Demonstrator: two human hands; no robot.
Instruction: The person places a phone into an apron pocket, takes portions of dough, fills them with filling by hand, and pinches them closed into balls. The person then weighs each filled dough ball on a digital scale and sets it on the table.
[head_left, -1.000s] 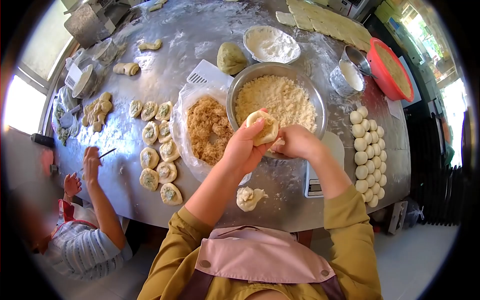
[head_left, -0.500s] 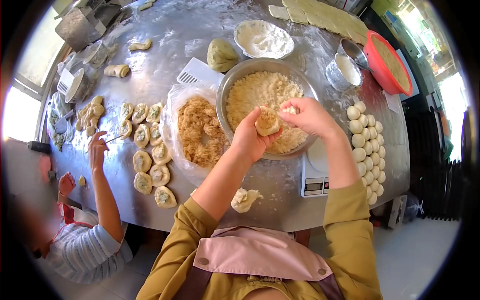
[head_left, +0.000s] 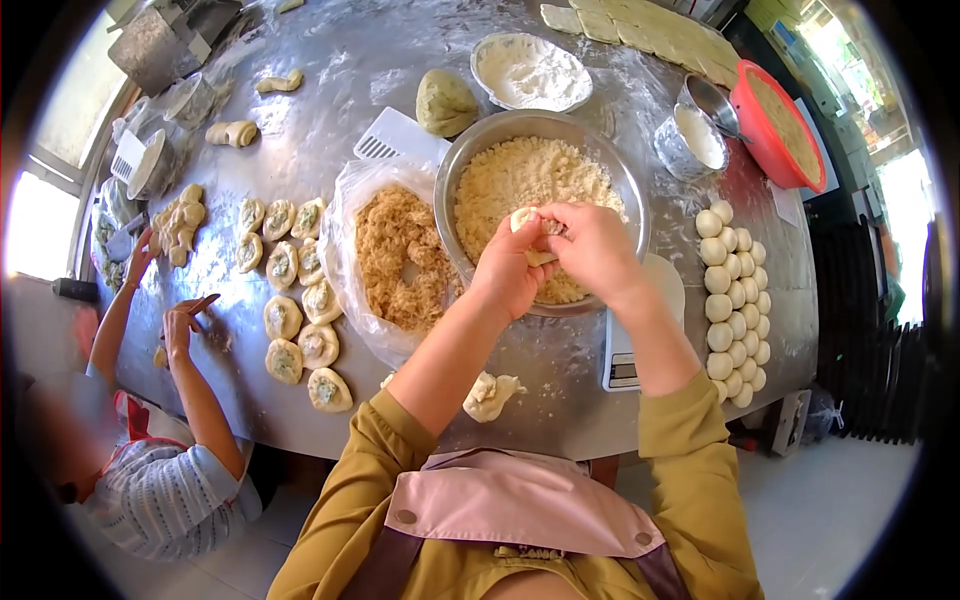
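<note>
My left hand point(head_left: 508, 270) is closed around a small, pale piece of dough point(head_left: 522, 219) above the steel bowl. My right hand point(head_left: 600, 250) is brought up against it, its fingers pinched on some crumbly filling point(head_left: 552, 228) at the dough's opening. The fingers hide most of the dough. Beneath both hands, the wide steel bowl point(head_left: 640, 215) holds pale yellow crumbs point(head_left: 535, 165). Left of the bowl, a clear plastic bag point(head_left: 345, 210) lies open around brown shredded filling point(head_left: 395, 250).
Several dough balls point(head_left: 738, 300) stand in rows at the right, beside a kitchen scale point(head_left: 622, 350). A loose dough lump point(head_left: 490, 397) lies near the front edge. Filled dough rounds point(head_left: 318, 345) sit at the left, where a co-worker's hands point(head_left: 182, 325) are busy. A flour bowl point(head_left: 530, 75) stands behind.
My right hand has moved left onto the dough, with its fingers now at the opening. One co-worker hand has reached to the dough pile; the other, holding a thin tool, has dropped lower.
</note>
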